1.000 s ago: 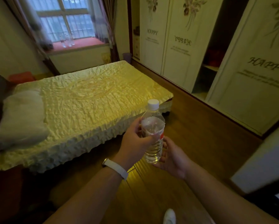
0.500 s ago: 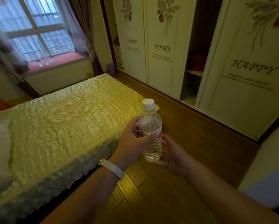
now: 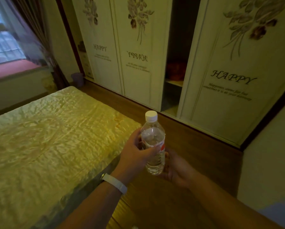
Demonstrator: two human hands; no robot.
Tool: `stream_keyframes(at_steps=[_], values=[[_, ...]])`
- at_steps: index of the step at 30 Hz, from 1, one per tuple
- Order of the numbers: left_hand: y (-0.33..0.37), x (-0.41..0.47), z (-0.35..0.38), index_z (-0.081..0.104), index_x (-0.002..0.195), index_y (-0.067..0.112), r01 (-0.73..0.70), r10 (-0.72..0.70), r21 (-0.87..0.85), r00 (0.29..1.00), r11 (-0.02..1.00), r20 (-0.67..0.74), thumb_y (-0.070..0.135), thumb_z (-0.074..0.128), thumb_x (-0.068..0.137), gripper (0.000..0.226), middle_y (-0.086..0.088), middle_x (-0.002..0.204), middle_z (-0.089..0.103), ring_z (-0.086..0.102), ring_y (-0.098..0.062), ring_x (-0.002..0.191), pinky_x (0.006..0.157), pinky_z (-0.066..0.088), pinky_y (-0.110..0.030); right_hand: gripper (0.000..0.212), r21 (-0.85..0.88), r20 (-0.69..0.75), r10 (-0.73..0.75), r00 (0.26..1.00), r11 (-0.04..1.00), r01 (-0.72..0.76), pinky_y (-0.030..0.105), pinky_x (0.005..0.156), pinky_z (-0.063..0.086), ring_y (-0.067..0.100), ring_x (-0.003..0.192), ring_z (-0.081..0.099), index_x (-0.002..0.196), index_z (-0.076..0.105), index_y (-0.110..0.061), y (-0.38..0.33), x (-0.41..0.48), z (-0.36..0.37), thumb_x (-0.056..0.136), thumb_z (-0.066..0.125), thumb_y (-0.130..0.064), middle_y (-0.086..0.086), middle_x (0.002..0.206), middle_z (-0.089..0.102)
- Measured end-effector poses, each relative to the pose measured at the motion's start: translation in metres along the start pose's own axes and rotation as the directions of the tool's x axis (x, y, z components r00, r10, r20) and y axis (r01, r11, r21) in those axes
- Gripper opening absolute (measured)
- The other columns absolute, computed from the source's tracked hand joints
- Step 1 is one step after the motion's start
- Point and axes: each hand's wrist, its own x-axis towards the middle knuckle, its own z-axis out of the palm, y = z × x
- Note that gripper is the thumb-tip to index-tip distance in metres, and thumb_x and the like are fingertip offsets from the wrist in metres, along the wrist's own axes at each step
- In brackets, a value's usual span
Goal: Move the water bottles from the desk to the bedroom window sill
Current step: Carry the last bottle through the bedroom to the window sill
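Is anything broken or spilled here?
No spill shows. The water bottle is upright, capped, in both hands. One wardrobe door stands open, and the bedspread has a small orange stain near its corner.

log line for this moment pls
phase: carry | left hand: gripping water bottle upright | right hand: cupping its base | window sill: ahead left, past bed

1. The water bottle [image 3: 153,146] is clear plastic with a white cap [image 3: 151,115] and a white label marked with red.
2. The bed cover [image 3: 52,138] is shiny pale gold with a quilted, crinkled pattern.
3. The wardrobe doors [image 3: 234,66] are cream, printed with dark flower sprays and black "HAPPY" lettering.
4. The window sill [image 3: 11,70] is reddish pink.
5. The wristband [image 3: 115,182] is white.
6. The floor [image 3: 196,142] is brown wood.
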Motion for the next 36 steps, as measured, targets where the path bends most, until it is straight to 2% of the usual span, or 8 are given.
stream_keyframes(at_steps=[2,5,13,17,21,24,31,36], values=[[0.001,0.04,-0.011,0.062,0.119,0.036,-0.01,0.01,0.002,0.999,1.0,0.036,0.016,0.083,0.071,0.055,0.001,0.113,0.073,0.069,-0.019,0.105,0.088,0.057,-0.041,0.05,-0.009,-0.054,0.001,0.999,1.0,-0.002,0.037,0.074,0.053,0.03,0.102,0.063,0.121,0.062,-0.012,-0.023,0.028,0.006,0.096,0.047,-0.052,0.022,0.127,0.065],[0.004,0.09,-0.024,0.062,0.119,0.037,-0.033,0.031,0.014,0.997,0.999,0.072,0.02,0.084,0.072,0.054,0.004,0.113,0.073,0.068,-0.018,0.105,0.087,0.057,-0.042,0.05,-0.011,-0.097,-0.011,0.995,1.0,0.011,0.034,0.07,0.053,0.027,0.096,0.066,0.123,0.061,-0.013,-0.056,0.063,0.014,0.098,0.043,-0.053,0.019,0.119,0.071],[0.006,0.195,-0.034,0.061,0.121,0.035,-0.057,0.05,0.071,0.994,0.996,0.1,0.015,0.085,0.072,0.058,0.009,0.112,0.072,0.068,-0.011,0.104,0.087,0.056,-0.036,0.045,0.056,-0.124,-0.024,0.992,0.998,0.031,0.036,0.077,0.05,0.024,0.089,0.068,0.116,0.064,-0.017,-0.12,0.133,0.016,0.095,0.049,-0.054,0.009,0.099,0.075],[-0.007,0.246,-0.022,0.061,0.123,0.034,-0.048,0.033,0.105,0.99,0.993,0.138,0.015,0.085,0.073,0.059,0.007,0.113,0.072,0.067,-0.013,0.105,0.089,0.056,-0.039,0.041,0.088,-0.147,-0.02,0.989,0.996,0.034,0.033,0.068,0.054,0.022,0.084,0.07,0.115,0.066,-0.018,-0.145,0.171,-0.004,0.095,0.051,-0.051,0.006,0.095,0.076],[-0.023,0.303,-0.003,0.061,0.123,0.036,-0.032,0.011,0.138,0.988,0.99,0.153,0.013,0.084,0.075,0.058,0.01,0.111,0.072,0.067,-0.01,0.104,0.087,0.056,-0.035,0.043,0.119,-0.147,-0.005,0.989,0.993,0.023,0.034,0.067,0.056,0.025,0.083,0.071,0.116,0.066,-0.016,-0.174,0.217,-0.03,0.093,0.054,-0.05,0.012,0.103,0.074],[-0.033,0.356,0.016,0.061,0.122,0.034,-0.024,0.001,0.149,0.989,0.989,0.151,0.011,0.083,0.075,0.057,0.006,0.112,0.073,0.068,-0.014,0.104,0.089,0.057,-0.041,0.044,0.132,-0.143,0.001,0.99,0.991,0.018,0.035,0.069,0.056,0.027,0.088,0.07,0.119,0.065,-0.015,-0.207,0.255,-0.054,0.093,0.054,-0.049,0.017,0.118,0.071],[-0.039,0.474,0.073,0.058,0.126,0.034,0.012,-0.035,0.156,0.989,0.988,0.14,0.013,0.083,0.074,0.061,0.006,0.115,0.071,0.067,-0.016,0.106,0.094,0.055,-0.049,0.039,0.113,-0.156,0.012,0.988,0.994,0.006,0.035,0.069,0.058,0.03,0.099,0.07,0.12,0.065,-0.02,-0.3,0.325,-0.118,0.098,0.048,-0.047,0.012,0.114,0.074],[-0.042,0.544,0.097,0.058,0.125,0.038,0.001,-0.018,0.137,0.993,0.991,0.118,0.012,0.084,0.075,0.062,0.008,0.116,0.071,0.067,-0.014,0.109,0.094,0.055,-0.044,0.039,0.072,-0.136,-0.014,0.991,0.997,0.024,0.041,0.081,0.056,0.03,0.105,0.068,0.121,0.065,-0.021,-0.36,0.368,-0.145,0.099,0.047,-0.048,0.011,0.117,0.073]])
